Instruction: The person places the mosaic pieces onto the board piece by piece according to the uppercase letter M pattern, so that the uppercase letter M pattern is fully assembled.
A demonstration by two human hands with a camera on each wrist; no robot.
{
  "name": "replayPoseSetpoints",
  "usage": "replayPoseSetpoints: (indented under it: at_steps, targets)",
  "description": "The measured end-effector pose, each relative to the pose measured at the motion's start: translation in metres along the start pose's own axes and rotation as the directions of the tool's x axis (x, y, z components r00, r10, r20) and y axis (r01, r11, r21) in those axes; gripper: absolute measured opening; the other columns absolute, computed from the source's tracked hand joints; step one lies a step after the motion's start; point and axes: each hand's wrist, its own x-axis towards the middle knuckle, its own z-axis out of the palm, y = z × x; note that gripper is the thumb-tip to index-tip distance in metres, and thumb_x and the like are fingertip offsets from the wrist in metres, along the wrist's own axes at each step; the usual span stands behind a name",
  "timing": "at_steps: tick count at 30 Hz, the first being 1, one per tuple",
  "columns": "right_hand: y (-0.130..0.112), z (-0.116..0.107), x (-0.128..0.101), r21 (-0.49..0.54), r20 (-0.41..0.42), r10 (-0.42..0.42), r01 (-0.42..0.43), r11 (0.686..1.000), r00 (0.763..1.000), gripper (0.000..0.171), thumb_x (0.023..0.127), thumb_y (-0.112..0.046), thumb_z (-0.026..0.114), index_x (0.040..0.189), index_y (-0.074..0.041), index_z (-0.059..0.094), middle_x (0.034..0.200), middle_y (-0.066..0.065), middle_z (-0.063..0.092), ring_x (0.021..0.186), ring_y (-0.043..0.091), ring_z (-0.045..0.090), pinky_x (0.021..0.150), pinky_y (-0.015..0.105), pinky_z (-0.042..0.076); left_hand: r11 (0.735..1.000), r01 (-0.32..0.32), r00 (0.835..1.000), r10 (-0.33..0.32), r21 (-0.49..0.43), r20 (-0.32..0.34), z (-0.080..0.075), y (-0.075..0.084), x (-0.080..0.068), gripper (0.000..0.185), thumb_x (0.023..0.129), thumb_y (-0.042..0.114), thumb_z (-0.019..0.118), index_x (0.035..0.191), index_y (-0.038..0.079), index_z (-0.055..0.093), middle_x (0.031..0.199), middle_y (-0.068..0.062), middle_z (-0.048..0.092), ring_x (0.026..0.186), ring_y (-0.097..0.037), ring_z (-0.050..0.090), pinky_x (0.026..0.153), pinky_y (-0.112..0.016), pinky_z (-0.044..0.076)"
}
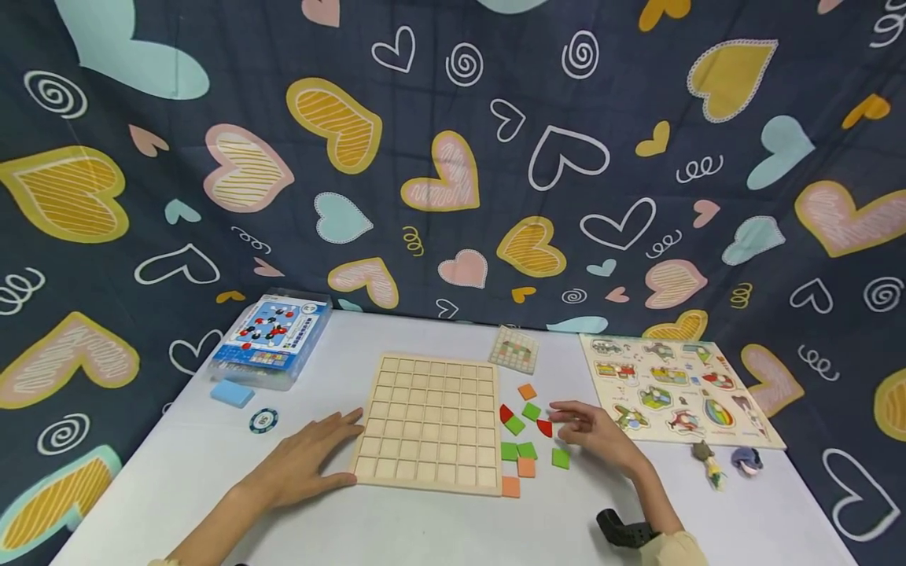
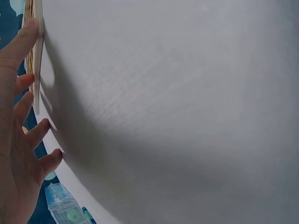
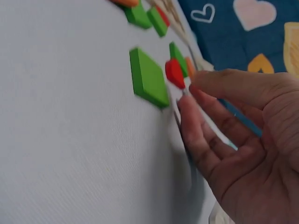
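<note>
the near strip of the counter [image 1: 425,527] in front of the wooden grid board [image 1: 432,420] is bare. between the board and the animal puzzle [image 1: 672,389], loose tiles [image 1: 527,440] lie scattered and block the way. the plastic box [image 1: 272,339] stands at the far left.

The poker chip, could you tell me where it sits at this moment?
In the head view the poker chip lies on the table's left side, just below the blue block and left of the left hand.
</note>
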Motion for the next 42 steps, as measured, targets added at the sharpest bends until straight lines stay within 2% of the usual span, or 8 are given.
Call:
replayPoseSetpoints:
  at_steps: [3,7,17,31,37,42]
  targets:
    - [0.004,-0.003,0.001,-0.019,0.034,-0.038,0.039,0.999,0.999,0.048,0.091,-0.006,0.063,0.134,0.007,0.047,0.124,0.027,0.058,0.096,0.021,0.063,0.079,0.021,0.052,1.0,0.005,1.0,-0.005,0.004,0.012,0.001,-0.001,0.0,0.074,0.083,0.068,0.055,0.139,0.019,0.05,0.152,0.003,0.037,0.136,-0.033,0.037,0.103,-0.058,0.038]
    - [0.007,-0.006,0.003,-0.005,0.068,-0.045,0.046,0.999,0.997,0.048,0.089,-0.004,0.065,0.133,0.008,0.049,0.125,0.026,0.059,0.09,0.017,0.063,0.076,0.021,0.052,1.0,0.011,1.0,-0.011,0.008,0.014,0.002,-0.001,0.001,0.075,0.083,0.069,0.054,0.14,0.02,0.05,0.151,0.004,0.039,0.135,-0.033,0.038,0.095,-0.062,0.043]
    - [0.012,-0.009,0.009,-0.013,0.09,-0.044,0.045,0.999,0.995,0.048,0.086,0.002,0.066,0.131,0.007,0.052,0.125,0.025,0.059,0.083,0.016,0.06,0.073,0.02,0.052,0.999,0.021,0.999,-0.022,0.028,0.037,-0.001,0.0,0.003,0.075,0.083,0.07,0.053,0.139,0.022,0.05,0.151,0.003,0.039,0.135,-0.035,0.038,0.091,-0.064,0.045]
    - [0.011,-0.01,0.011,0.008,0.081,-0.045,0.045,0.999,0.996,0.048,0.086,-0.004,0.069,0.13,0.007,0.053,0.122,0.025,0.061,0.081,0.014,0.058,0.068,0.02,0.05,0.998,-0.065,0.997,0.065,-0.006,0.049,-0.004,-0.003,0.001,0.055,0.088,0.062,0.054,0.128,0.025,0.058,0.152,0.001,0.038,0.133,-0.04,0.038,0.081,-0.067,0.047]
    - [0.012,-0.01,0.015,0.026,0.094,-0.099,0.097,0.995,0.991,0.046,0.085,0.001,0.069,0.127,0.008,0.054,0.12,0.025,0.062,0.085,0.016,0.063,0.074,0.02,0.053,0.996,-0.086,0.996,0.086,-0.013,0.037,-0.004,-0.002,0.0,0.054,0.088,0.061,0.054,0.128,0.023,0.058,0.151,-0.001,0.039,0.132,-0.042,0.039,0.081,-0.068,0.047]
    - [0.012,-0.01,0.024,-0.012,0.142,-0.132,0.135,0.991,0.981,0.041,0.084,0.003,0.068,0.124,0.006,0.06,0.118,0.02,0.065,0.094,0.017,0.066,0.081,0.02,0.054,0.997,-0.076,0.997,0.076,-0.016,0.026,-0.003,-0.002,-0.002,0.054,0.088,0.059,0.056,0.128,0.023,0.058,0.151,0.0,0.039,0.133,-0.041,0.038,0.084,-0.068,0.046]
